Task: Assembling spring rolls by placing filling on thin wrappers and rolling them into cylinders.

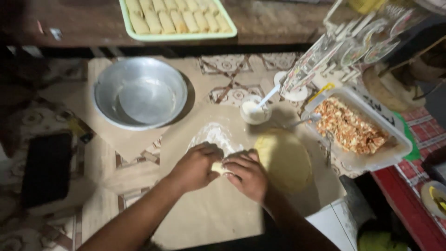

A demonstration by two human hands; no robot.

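Note:
My left hand (197,165) and my right hand (247,174) meet over a brown paper sheet (209,214), both closed on a small pale roll of dough wrapper (217,167) that shows between the fingers. Just beyond the hands lies a white floury patch (214,135). A stack of round yellow wrappers (284,158) lies to the right of my right hand. A small white cup of paste (253,111) with a white spoon stands behind it.
A white tub of chopped orange-brown filling (350,128) with a spoon sits at the right. An empty metal bowl (139,93) stands at the back left. A green tray of finished rolls (176,18) rests on a dark shelf. A black flat object (46,167) lies far left.

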